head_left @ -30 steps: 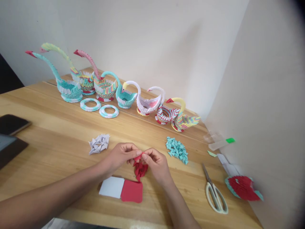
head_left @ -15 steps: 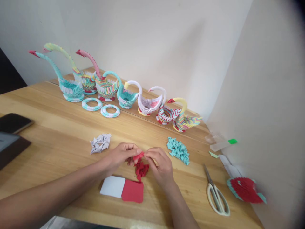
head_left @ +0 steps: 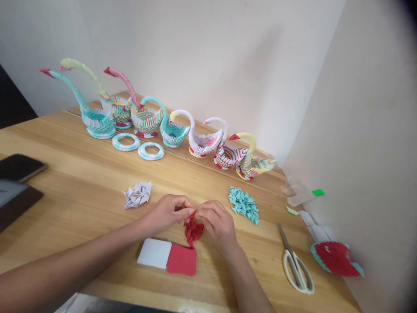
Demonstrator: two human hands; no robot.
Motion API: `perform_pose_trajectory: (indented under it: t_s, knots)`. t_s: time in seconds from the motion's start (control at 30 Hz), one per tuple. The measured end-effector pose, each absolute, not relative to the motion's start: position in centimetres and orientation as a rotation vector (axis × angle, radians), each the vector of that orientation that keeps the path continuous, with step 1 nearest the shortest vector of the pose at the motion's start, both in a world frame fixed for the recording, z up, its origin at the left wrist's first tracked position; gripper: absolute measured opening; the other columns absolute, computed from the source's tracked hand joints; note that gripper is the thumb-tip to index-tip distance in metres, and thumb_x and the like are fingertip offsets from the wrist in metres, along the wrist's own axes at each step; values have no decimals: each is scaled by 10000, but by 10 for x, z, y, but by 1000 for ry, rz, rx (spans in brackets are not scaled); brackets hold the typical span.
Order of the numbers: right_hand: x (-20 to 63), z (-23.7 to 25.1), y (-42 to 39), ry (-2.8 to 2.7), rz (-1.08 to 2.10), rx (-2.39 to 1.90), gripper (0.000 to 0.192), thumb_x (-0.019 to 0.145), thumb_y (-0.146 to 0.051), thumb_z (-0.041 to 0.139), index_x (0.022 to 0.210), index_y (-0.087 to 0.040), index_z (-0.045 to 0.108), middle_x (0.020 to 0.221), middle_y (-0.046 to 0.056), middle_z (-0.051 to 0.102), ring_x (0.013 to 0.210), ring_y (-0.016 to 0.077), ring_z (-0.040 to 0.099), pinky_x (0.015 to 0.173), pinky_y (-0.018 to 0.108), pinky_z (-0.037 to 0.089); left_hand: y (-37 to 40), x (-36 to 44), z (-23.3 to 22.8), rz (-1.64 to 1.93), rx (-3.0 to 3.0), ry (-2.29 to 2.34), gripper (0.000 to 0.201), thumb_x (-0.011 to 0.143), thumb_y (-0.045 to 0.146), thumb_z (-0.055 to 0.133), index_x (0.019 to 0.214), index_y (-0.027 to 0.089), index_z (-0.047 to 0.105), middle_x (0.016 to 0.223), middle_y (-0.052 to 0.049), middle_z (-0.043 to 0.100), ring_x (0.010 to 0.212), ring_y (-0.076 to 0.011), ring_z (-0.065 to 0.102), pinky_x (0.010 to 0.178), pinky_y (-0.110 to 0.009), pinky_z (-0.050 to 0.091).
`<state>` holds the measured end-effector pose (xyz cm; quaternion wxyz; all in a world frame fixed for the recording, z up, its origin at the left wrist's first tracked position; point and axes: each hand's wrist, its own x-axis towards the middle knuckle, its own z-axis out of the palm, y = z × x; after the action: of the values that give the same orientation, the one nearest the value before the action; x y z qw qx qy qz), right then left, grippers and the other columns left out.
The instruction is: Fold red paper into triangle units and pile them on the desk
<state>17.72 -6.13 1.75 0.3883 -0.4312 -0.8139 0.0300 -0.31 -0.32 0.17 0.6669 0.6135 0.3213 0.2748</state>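
Observation:
My left hand point(head_left: 172, 211) and my right hand point(head_left: 216, 221) meet above the table, fingertips pinched on a small piece of red paper point(head_left: 193, 214) that they mostly cover. Just below them lies a heap of folded red paper pieces point(head_left: 194, 232). Closer to me are a stack of white paper point(head_left: 154, 253) and a stack of red paper point(head_left: 181, 260), side by side. Folded white pieces point(head_left: 137, 195) are piled left of my hands. To the right sits a pile of folded teal pieces point(head_left: 244, 205).
Several folded-paper swans point(head_left: 174, 134) stand along the back by the wall, with two paper rings point(head_left: 151, 151) before them. Scissors point(head_left: 295, 265) lie at right, near a red and teal paper piece point(head_left: 339, 259). A phone point(head_left: 21, 167) and a dark box-like object point(head_left: 19, 200) are at left.
My fingers have closed in over the red paper, so less of it shows. My left thumb has shifted lower and both hands are closer together.

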Motion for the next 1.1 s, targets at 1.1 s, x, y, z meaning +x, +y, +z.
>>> perform_pose_trajectory:
  t_s: [1.1]
  knots:
    - [175, 12, -60, -1336, 978, -1394, 283, 763, -352, 697, 979, -174, 741, 734, 20, 620, 646, 146, 545, 603, 268, 445, -5, -4, 4, 667, 1510, 787, 258, 811, 356, 551, 671, 147, 606, 599, 13, 580, 571, -115, 488, 560, -220, 380]
